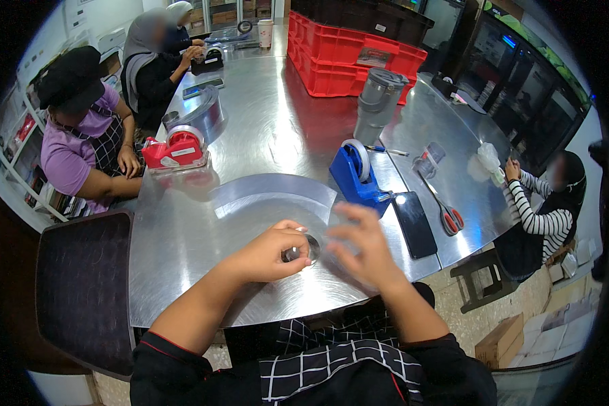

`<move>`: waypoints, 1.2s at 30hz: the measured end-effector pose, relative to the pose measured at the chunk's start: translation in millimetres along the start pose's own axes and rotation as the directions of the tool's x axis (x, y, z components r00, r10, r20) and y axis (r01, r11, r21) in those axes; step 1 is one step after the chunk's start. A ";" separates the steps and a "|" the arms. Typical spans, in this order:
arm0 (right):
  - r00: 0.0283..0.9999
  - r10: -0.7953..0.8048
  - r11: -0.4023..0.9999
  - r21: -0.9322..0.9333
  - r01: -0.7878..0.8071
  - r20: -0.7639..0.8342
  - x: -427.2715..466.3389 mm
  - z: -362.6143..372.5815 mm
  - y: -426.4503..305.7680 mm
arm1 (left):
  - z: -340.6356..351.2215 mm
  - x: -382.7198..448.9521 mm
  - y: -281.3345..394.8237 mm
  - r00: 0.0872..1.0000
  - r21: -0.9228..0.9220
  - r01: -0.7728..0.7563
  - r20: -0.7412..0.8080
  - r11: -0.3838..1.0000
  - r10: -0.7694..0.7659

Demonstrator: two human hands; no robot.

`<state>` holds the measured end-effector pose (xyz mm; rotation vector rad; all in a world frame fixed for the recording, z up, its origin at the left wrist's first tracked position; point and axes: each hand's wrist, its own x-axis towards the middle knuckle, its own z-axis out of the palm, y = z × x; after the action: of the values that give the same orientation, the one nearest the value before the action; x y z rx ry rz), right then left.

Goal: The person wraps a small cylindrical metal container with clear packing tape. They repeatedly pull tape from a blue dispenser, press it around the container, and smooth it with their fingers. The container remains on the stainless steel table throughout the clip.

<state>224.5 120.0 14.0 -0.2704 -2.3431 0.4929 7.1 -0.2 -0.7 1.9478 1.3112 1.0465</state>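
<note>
My left hand (275, 252) is curled around a small tube of clear plastic (313, 245), partly hidden by the fingers. My right hand (361, 247) is raised to its right with fingers spread, blurred, and nothing shows in it. Beyond both hands, a curved sheet of clear plastic (274, 188) lies flat on the metal table (264, 122). A blue tape dispenser (356, 177) with a roll of clear tape stands just past my right hand. Beside it, a black smartphone (414, 224) lies on the tabletop.
Orange-handled scissors (450, 219), pens (387, 150) and a clear plastic cylinder (429, 158) lie to the right. A grey tumbler (379, 105) stands before red crates (352, 61). At left are a red tape dispenser (176, 149) and a dark tray (85, 284). Several people sit around the table.
</note>
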 end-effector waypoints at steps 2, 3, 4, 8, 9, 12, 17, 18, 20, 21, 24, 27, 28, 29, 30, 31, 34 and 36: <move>0.936 0.214 0.974 -0.009 -0.225 -0.278 9.5 -10.0 30.3 | 0.0 -0.2 -3.0 1.000 0.005 -0.015 0.001 1.000 0.015; 0.843 0.340 0.931 0.018 -0.366 -0.417 16.0 -14.1 47.7 | 0.2 -0.2 -3.8 1.000 0.005 -0.019 0.004 1.000 0.019; 0.826 0.447 0.892 0.106 -0.439 -0.345 22.3 -21.3 65.5 | 0.5 -0.3 -4.0 1.000 0.014 -0.020 -0.008 1.000 0.020; 0.731 0.676 0.638 0.424 -0.642 0.090 20.4 -44.2 96.8 | 0.7 -1.0 -1.3 0.999 0.061 -0.005 -0.050 0.998 0.008; 0.734 0.668 0.606 0.483 -0.632 0.122 18.0 -46.5 96.7 | 0.2 -0.9 -0.4 0.999 0.074 0.017 -0.050 0.997 -0.014; 0.771 0.636 0.686 0.444 -0.577 0.020 2.6 -53.8 81.0 | -1.0 -0.2 2.3 0.996 0.062 -0.003 -0.093 0.998 0.009; 0.884 0.450 0.790 -0.404 -0.461 -0.129 -11.3 -56.1 40.2 | 1.5 -1.9 8.3 0.985 0.214 0.032 -0.172 0.976 0.006; 0.931 0.349 0.879 -0.306 -0.364 -0.105 -9.0 -53.7 32.7 | 2.9 -2.6 9.2 0.981 0.241 0.053 -0.192 0.969 -0.006; 0.898 0.413 0.908 0.012 -0.420 0.148 -11.4 -48.8 10.0 | 3.3 -2.4 9.2 0.980 0.232 0.077 -0.195 0.970 -0.031; 0.891 0.363 0.892 0.174 -0.416 0.271 -11.5 -43.2 -0.9 | 3.4 -2.2 8.9 0.980 0.229 0.087 -0.194 0.969 -0.042; 0.952 0.096 0.970 0.187 -0.156 0.291 -4.6 -13.2 -23.9 | 3.8 -2.2 7.8 0.975 0.267 0.108 -0.214 0.958 -0.050; 0.956 0.095 0.981 0.135 -0.137 0.279 1.8 9.9 -34.0 | 6.4 -2.2 7.1 0.964 0.216 0.100 -0.263 0.971 -0.041; 0.961 0.127 0.982 0.102 -0.156 0.247 4.0 17.2 -35.9 | 7.8 -2.0 7.1 0.960 0.168 0.108 -0.273 0.980 -0.059; 0.964 0.159 0.982 0.069 -0.177 0.216 5.9 23.6 -37.4 | 9.4 -1.9 7.1 0.956 0.119 0.118 -0.283 0.986 -0.080; 0.972 0.162 0.984 0.038 -0.171 0.169 7.4 31.2 -40.2 | 9.7 -1.9 6.8 0.956 0.068 0.133 -0.272 0.989 -0.109; 0.979 0.164 0.986 0.006 -0.166 0.122 8.6 37.6 -42.8 | 9.9 -1.8 6.5 0.952 0.071 0.138 -0.284 0.988 -0.112; 0.976 0.204 0.976 -0.087 -0.197 0.076 9.1 42.1 -44.7 | 7.9 -1.8 5.5 0.956 0.073 0.148 -0.266 0.986 -0.124; 0.960 0.252 0.967 -0.072 -0.245 0.123 7.7 39.0 -42.4 | 7.4 -2.4 5.9 0.963 0.064 0.127 -0.246 0.990 -0.108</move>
<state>189.7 73.5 10.4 -0.5809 -2.4663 0.5810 15.8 -4.7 -0.8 1.8164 1.6024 1.2184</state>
